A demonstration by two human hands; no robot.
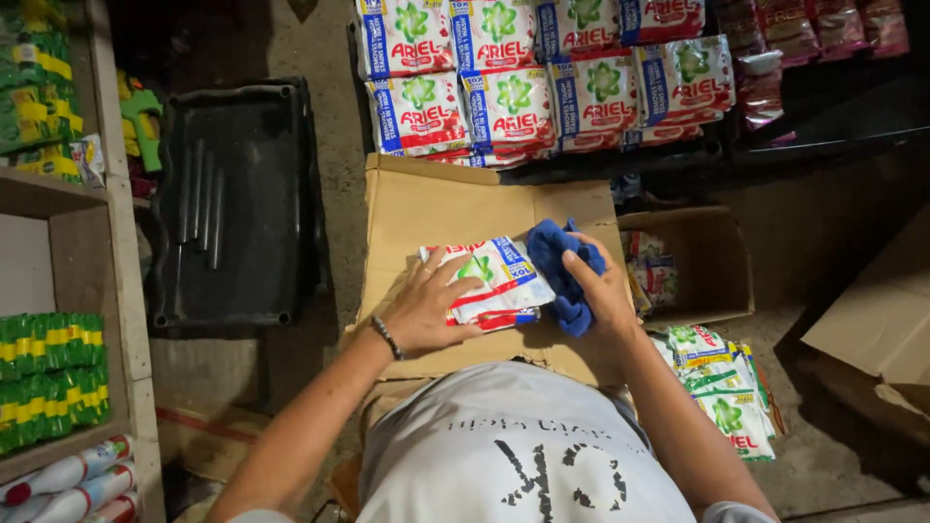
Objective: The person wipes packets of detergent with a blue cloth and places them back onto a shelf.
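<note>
A small stack of white, red and green detergent sachets (499, 276) lies on a flattened cardboard box (441, 208) in front of me. My left hand (421, 310) rests on the stack's near left side, fingers spread, a bracelet on the wrist. My right hand (601, 286) grips a blue cloth (562, 261) and presses it against the stack's right end.
Rows of the same sachets (513, 87) lie on the floor beyond the cardboard. A black plastic tray (237, 199) sits to the left, wooden shelves (58, 199) with green and yellow packs further left. An open carton (712, 261) and more sachets (722, 387) are at right.
</note>
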